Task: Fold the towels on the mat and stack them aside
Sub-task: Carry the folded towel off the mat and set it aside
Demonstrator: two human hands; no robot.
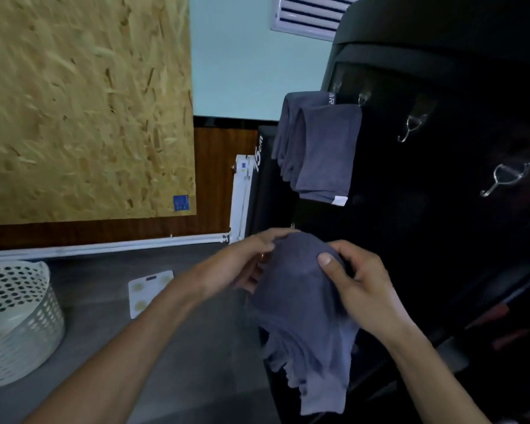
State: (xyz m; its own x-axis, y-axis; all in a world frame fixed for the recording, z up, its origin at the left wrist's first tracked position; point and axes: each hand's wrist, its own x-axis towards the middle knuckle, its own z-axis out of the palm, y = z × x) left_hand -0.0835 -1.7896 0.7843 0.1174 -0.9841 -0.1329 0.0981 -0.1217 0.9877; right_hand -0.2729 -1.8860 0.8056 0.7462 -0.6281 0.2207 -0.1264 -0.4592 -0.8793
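Observation:
A dark blue-grey towel (303, 325) hangs crumpled in the air between both hands, its lower edge dangling. My left hand (242, 264) grips its upper left part, fingers curled under the cloth. My right hand (355, 280) pinches the top right, thumb on the front of the fabric. Two more blue-grey towels (318, 148) hang folded over hooks on a black rack, above and behind the held one. No mat is in view.
The black rack (441, 179) fills the right side, with two bare metal hooks (502, 179) on it. A white perforated basket (16, 319) stands on the grey floor at the left. A white scale (149, 292) lies on the floor near my left forearm. A chipboard panel (83, 102) leans on the wall.

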